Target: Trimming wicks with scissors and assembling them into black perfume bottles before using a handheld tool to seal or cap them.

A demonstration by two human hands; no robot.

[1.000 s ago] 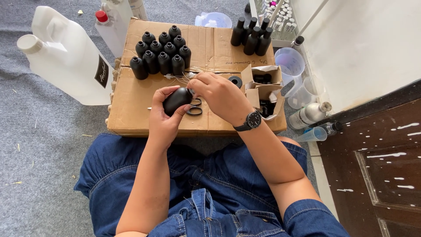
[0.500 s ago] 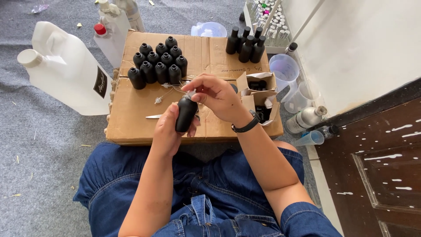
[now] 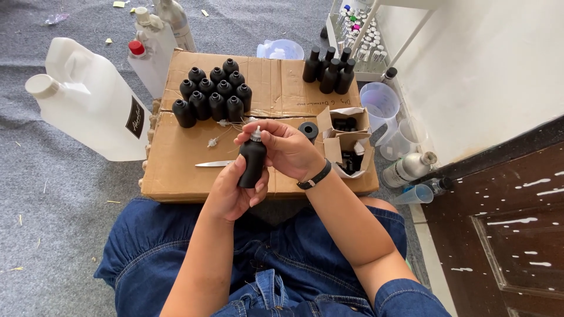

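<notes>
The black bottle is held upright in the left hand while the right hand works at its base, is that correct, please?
Not quite: the head view shows the right hand at the silver spray top, not the base, of the black bottle, held upright in the left hand.

One head cam, looking steeply down over the lap, close above the flattened cardboard box; wall to its right, carpet to its left.

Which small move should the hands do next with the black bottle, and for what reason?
Probably press or twist the pump down. The left hand holds the bottle upright over the cardboard. The right hand pinches the silver-white pump at the bottle's neck. It seems to stand high; whether it is seated I cannot tell.
</notes>
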